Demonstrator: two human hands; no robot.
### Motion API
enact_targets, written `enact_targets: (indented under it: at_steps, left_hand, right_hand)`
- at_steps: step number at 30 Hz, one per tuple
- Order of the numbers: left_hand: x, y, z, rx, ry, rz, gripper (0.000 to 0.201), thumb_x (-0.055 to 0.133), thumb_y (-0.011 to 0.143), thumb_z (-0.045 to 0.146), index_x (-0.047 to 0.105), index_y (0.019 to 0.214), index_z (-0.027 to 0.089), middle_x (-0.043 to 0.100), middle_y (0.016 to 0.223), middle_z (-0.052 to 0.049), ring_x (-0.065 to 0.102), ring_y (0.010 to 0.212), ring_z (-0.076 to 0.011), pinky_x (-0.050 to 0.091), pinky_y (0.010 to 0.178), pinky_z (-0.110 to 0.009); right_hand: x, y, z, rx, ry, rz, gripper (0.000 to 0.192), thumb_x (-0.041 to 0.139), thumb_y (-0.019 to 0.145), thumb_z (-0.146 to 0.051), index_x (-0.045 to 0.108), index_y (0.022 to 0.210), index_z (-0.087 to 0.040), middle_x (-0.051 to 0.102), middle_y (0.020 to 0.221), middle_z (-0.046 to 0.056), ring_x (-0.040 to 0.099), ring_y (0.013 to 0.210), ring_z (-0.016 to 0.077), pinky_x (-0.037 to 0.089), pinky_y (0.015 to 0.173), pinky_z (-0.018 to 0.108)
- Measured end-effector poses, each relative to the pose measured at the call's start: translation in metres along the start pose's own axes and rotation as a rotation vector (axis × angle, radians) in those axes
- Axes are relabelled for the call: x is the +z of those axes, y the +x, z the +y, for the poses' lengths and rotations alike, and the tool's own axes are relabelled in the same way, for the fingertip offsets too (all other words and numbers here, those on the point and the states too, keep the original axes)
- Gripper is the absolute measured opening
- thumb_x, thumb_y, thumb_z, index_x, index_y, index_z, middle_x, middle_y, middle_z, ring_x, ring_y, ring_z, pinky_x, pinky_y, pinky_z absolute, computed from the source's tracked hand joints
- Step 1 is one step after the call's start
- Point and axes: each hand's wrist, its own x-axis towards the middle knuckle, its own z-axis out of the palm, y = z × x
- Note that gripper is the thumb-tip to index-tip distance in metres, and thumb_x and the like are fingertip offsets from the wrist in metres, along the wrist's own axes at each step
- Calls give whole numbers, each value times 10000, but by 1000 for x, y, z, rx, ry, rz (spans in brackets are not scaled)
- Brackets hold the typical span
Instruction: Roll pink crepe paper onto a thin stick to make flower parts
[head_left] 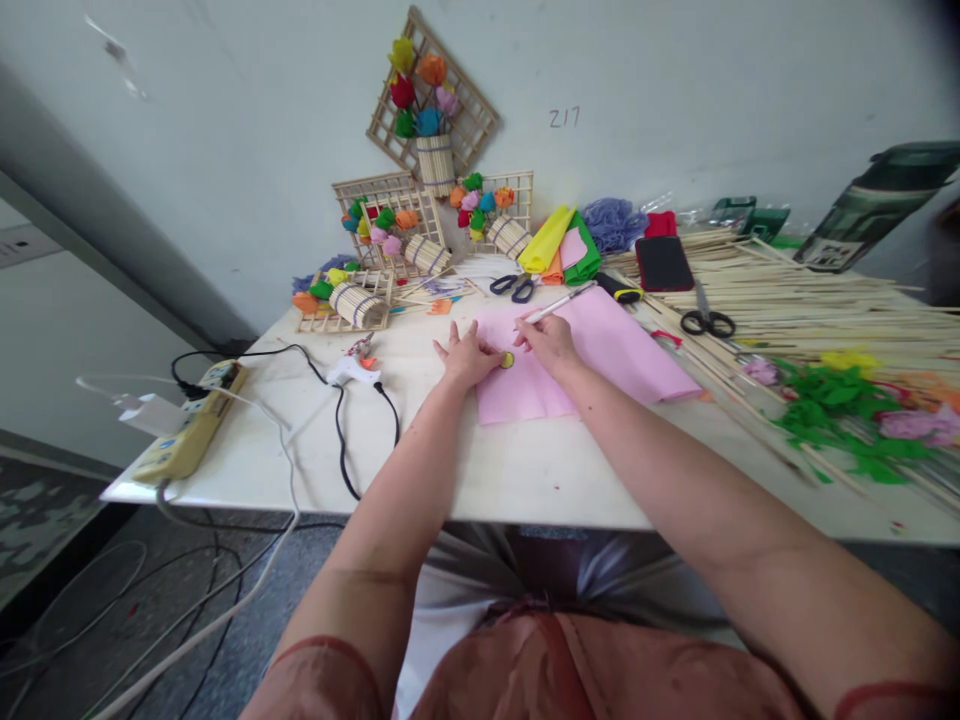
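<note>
A pink sheet (637, 355), which looks like crepe paper or cloth, lies on the white table in front of me. On its left part rests a small round yellow-green disc (508, 360) with a dark rim. My left hand (466, 358) lies with fingers spread at the sheet's left edge, its thumb reaching to the disc. My right hand (551, 345) is closed around a white pen (551, 305), just right of the disc. The pen slants up to the right; its tip is near the sheet, but I cannot tell whether it touches.
A white glue gun (354, 372) with a black cord and a yellow power strip (191, 425) are at left. Behind stand stick lattices with paper flowers (435, 110). Scissors (513, 288), a phone (664, 263), many thin sticks (817, 300) and green scraps (840, 410) lie behind and right.
</note>
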Motion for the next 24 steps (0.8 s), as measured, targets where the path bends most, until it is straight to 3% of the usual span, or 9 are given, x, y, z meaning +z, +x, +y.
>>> enact_targets:
  at_steps: [8, 14, 18, 24]
  left_hand:
    - [-1, -1, 3, -27, 38, 8, 815, 604, 656, 538, 326, 1365, 250, 558, 1255, -80, -1, 1382, -264, -39, 1051, -588]
    - [1, -4, 7, -48, 95, 48, 679, 586, 681, 544, 439, 1277, 254, 455, 1361, -63, 57, 1380, -277, 8, 1063, -579]
    - [1, -6, 9, -35, 94, 56, 572, 583, 696, 534, 509, 1197, 268, 466, 1354, -45, 91, 1376, -283, 9, 1060, -590]
    - [0, -7, 10, -37, 90, 43, 595, 575, 707, 527, 481, 1224, 248, 491, 1330, -74, 100, 1376, -279, 26, 1055, -597]
  right_hand:
    - [0, 0, 3, 6, -82, -36, 178, 541, 743, -274, 624, 834, -146, 634, 564, 4, 561, 454, 102, 472, 504, 220]
    - [0, -3, 2, -60, -223, -69, 240, 510, 695, -163, 642, 892, -199, 646, 588, -28, 607, 562, 119, 483, 572, 235]
    - [-1, -7, -3, -98, -310, -74, 261, 522, 658, -137, 661, 861, -225, 651, 597, -29, 620, 640, 146, 476, 586, 251]
    - [-2, -5, -1, -117, -317, -51, 242, 527, 653, -155, 661, 837, -240, 648, 626, -32, 614, 665, 155, 477, 613, 271]
